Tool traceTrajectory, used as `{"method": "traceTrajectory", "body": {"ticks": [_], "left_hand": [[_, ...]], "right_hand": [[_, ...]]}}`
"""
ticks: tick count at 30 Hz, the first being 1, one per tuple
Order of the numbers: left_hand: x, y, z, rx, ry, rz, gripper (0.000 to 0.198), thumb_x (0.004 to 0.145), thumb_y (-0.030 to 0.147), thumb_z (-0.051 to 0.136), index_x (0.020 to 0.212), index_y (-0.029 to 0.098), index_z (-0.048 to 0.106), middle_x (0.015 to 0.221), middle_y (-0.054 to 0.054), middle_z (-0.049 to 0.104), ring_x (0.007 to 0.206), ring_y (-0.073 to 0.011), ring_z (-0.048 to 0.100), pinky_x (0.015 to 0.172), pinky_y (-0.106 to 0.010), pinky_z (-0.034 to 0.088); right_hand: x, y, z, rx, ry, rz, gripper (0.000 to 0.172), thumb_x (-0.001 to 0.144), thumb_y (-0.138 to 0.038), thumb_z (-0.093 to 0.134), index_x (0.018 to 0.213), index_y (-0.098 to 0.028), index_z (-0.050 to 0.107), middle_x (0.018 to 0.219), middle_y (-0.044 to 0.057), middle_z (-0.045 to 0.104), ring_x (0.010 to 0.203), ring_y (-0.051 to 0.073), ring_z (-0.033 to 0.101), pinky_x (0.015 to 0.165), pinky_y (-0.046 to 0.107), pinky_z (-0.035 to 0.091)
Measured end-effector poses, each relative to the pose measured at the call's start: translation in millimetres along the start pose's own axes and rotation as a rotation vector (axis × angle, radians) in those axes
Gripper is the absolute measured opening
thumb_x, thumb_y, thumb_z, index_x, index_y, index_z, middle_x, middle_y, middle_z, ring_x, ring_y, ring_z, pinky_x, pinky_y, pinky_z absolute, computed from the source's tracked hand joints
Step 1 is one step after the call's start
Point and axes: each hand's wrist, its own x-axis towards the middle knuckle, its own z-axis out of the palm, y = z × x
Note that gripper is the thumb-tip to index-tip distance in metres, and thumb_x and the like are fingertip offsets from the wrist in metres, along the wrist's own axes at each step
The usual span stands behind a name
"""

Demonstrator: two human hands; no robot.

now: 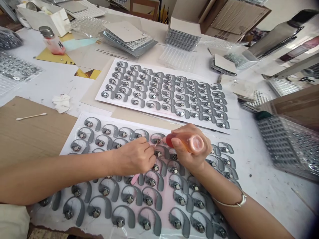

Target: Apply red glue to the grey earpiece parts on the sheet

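My right hand is wrapped round a small translucent orange bottle, tilted so its base faces me. The bottle's red nozzle end points left at a grey ear-hook piece with a round metal part. Beside it, my left hand is closed on a thin tool with a pink end; its fine tip shows near that same piece. Under both hands lies a white sheet with rows of these grey ear-hook earphone pieces, several with thin wires sticking up. The fingers hide part of the rows.
Behind lies a second sheet of similar pieces. A bottle with pink liquid stands far left. A cotton swab and crumpled tissue lie left. Stacked trays stand at the back; bagged trays are at right.
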Motion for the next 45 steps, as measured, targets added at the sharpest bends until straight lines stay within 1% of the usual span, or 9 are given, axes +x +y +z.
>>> {"method": "traceTrajectory", "body": {"ticks": [6,9,13,16,21,24,27,32,45], "left_hand": [[-3.0,-0.5,3.0,0.01,0.011,0.017,0.019,0.082,0.003,0.055,0.065,0.012,0.056,0.071,-0.01,0.066,0.058,-0.0141,0.053,0.055,-0.028,0.037],[-4.4,-1.3,3.4,0.028,0.001,0.027,0.023,0.084,0.002,0.051,0.064,0.013,0.055,0.07,-0.009,0.066,0.058,-0.0132,0.053,0.055,-0.027,0.037],[-5.0,-2.1,2.5,0.033,-0.011,0.027,0.024,0.084,0.001,0.05,0.064,0.013,0.053,0.067,-0.006,0.064,0.057,-0.0129,0.053,0.056,-0.028,0.037],[-4.9,-2.6,2.0,0.019,-0.016,0.024,0.024,0.085,0.001,0.048,0.064,0.014,0.052,0.066,-0.005,0.063,0.056,-0.0126,0.052,0.057,-0.027,0.037],[-5.8,-7.3,3.0,-0.063,-0.048,-0.019,0.022,0.086,0.004,0.049,0.066,0.013,0.055,0.065,-0.005,0.063,0.054,-0.0129,0.05,0.058,-0.028,0.037],[-6.2,-11.7,2.2,-0.132,-0.091,-0.073,0.022,0.089,0.01,0.048,0.07,0.013,0.058,0.066,-0.005,0.064,0.059,-0.014,0.054,0.062,-0.029,0.039],[-5.6,-14.4,-0.2,-0.182,-0.122,-0.093,0.021,0.092,0.012,0.046,0.076,0.012,0.06,0.071,-0.005,0.066,0.065,-0.0148,0.058,0.065,-0.03,0.041],[-3.9,-14.0,-1.9,-0.178,-0.081,-0.071,0.023,0.09,0.011,0.047,0.073,0.012,0.06,0.074,-0.006,0.068,0.063,-0.0142,0.057,0.064,-0.03,0.04],[-3.8,-12.3,0.6,-0.145,-0.054,-0.055,0.024,0.089,0.009,0.048,0.067,0.013,0.059,0.073,-0.006,0.068,0.061,-0.0131,0.054,0.061,-0.028,0.036]], "right_hand": [[16.8,3.2,-9.3,0.232,0.12,0.224,0.019,0.085,-0.034,0.06,0.072,-0.02,0.06,0.06,0.001,0.061,0.05,0.013,0.059,0.041,0.026,0.045],[42.7,14.6,-31.1,0.371,0.171,0.403,0.025,0.084,-0.038,0.061,0.069,-0.019,0.056,0.056,0.001,0.06,0.045,0.014,0.06,0.032,0.023,0.037],[68.0,30.3,-70.8,0.397,0.315,0.581,0.038,0.065,-0.051,0.076,0.074,-0.018,0.059,0.054,0.001,0.057,0.046,0.017,0.06,0.03,0.025,0.038],[63.9,21.7,-88.9,0.303,0.269,0.634,0.028,0.072,-0.041,0.075,0.08,-0.017,0.063,0.064,0.005,0.063,0.053,0.018,0.063,0.036,0.026,0.044],[15.7,-11.9,-71.1,0.252,-0.014,0.583,0.02,0.077,-0.029,0.07,0.093,-0.018,0.066,0.084,0.008,0.069,0.076,0.022,0.069,0.051,0.03,0.056],[-16.1,-18.7,-47.8,0.053,0.009,0.5,0.029,0.075,-0.032,0.071,0.1,-0.019,0.063,0.093,0.008,0.068,0.083,0.022,0.067,0.068,0.038,0.058],[-33.8,-17.8,-33.5,-0.12,0.047,0.322,0.028,0.074,-0.031,0.072,0.097,-0.018,0.063,0.091,0.008,0.066,0.081,0.021,0.064,0.073,0.04,0.055],[-37.5,-16.5,-31.7,-0.138,0.013,0.16,0.029,0.073,-0.025,0.071,0.1,-0.019,0.063,0.087,0.007,0.065,0.077,0.02,0.062,0.068,0.036,0.053],[-35.1,-12.5,-30.9,-0.143,-0.041,0.149,0.024,0.074,-0.023,0.071,0.097,-0.019,0.063,0.085,0.006,0.065,0.075,0.018,0.062,0.065,0.033,0.053]]}}
